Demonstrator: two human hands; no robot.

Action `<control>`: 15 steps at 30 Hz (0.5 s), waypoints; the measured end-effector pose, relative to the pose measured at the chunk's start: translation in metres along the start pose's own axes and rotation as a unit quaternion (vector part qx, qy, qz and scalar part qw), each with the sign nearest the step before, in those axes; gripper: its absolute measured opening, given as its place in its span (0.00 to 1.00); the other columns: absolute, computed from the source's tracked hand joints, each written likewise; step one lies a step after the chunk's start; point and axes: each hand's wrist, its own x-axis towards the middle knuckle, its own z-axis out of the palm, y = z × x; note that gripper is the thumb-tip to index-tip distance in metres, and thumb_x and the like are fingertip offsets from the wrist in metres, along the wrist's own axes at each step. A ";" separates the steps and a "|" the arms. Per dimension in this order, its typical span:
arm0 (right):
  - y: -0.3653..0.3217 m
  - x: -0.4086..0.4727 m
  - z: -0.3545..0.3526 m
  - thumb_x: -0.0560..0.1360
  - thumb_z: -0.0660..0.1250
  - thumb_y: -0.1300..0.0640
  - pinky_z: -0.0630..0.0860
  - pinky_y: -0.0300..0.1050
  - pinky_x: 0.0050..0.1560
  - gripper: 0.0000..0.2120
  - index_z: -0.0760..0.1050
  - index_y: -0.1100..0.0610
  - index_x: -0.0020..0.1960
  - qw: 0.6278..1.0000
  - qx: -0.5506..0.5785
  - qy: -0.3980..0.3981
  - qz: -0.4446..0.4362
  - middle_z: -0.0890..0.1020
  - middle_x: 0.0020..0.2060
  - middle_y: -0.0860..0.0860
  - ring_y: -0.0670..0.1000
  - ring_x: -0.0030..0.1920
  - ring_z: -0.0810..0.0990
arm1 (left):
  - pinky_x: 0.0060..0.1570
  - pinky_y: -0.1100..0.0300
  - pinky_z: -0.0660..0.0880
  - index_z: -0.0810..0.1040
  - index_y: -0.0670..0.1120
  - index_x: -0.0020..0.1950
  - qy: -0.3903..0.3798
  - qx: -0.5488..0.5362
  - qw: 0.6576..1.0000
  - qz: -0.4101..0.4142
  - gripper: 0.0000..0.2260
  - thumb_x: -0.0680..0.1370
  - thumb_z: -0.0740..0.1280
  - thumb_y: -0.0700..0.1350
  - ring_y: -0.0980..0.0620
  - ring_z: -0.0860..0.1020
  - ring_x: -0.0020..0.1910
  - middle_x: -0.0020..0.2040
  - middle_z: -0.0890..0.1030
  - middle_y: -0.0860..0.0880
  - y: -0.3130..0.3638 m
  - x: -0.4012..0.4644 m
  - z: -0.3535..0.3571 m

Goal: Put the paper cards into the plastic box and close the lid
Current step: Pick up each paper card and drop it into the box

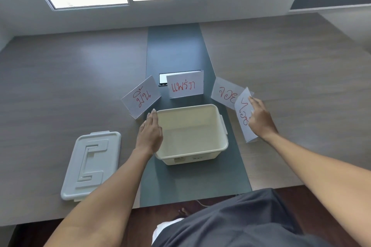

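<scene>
The right hand is gripping the rightmost paper card, fingers lying across its face, the card standing just right of the empty plastic box. The left hand is resting flat, fingers straight and together, against the box's left rim, holding nothing. The lid is lying apart to the left.

The left hand is lying flat, fingers extended against the open plastic box's left rim. The right hand's fingertips are pinching a folded paper card; the lid is lying well left of both.
</scene>
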 end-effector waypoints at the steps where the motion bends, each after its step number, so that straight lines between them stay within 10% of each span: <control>1: -0.003 0.002 -0.003 0.74 0.58 0.76 0.66 0.44 0.65 0.32 0.60 0.62 0.77 1.000 0.000 -0.005 -0.006 0.65 0.74 0.57 0.59 0.72 0.67 | 0.76 0.52 0.53 0.50 0.40 0.80 0.002 0.002 1.000 0.001 0.27 0.81 0.51 0.39 0.47 0.53 0.79 0.81 0.54 0.44 0.000 0.000 0.000; 8: -0.038 0.024 -0.014 0.77 0.56 0.72 0.69 0.53 0.70 0.31 0.60 0.58 0.78 0.996 0.008 0.004 -0.092 0.69 0.73 0.56 0.59 0.71 0.69 | 0.76 0.53 0.53 0.50 0.40 0.80 0.003 0.010 1.000 0.000 0.27 0.81 0.51 0.39 0.47 0.54 0.79 0.80 0.55 0.45 0.001 0.000 -0.001; 15: -0.102 0.041 -0.019 0.76 0.58 0.73 0.69 0.37 0.65 0.29 0.65 0.61 0.76 0.976 0.034 0.049 -0.211 0.75 0.68 0.58 0.57 0.67 0.75 | 0.76 0.53 0.53 0.50 0.40 0.80 0.005 0.014 1.000 -0.001 0.27 0.81 0.51 0.39 0.47 0.54 0.79 0.80 0.55 0.44 0.002 -0.002 -0.002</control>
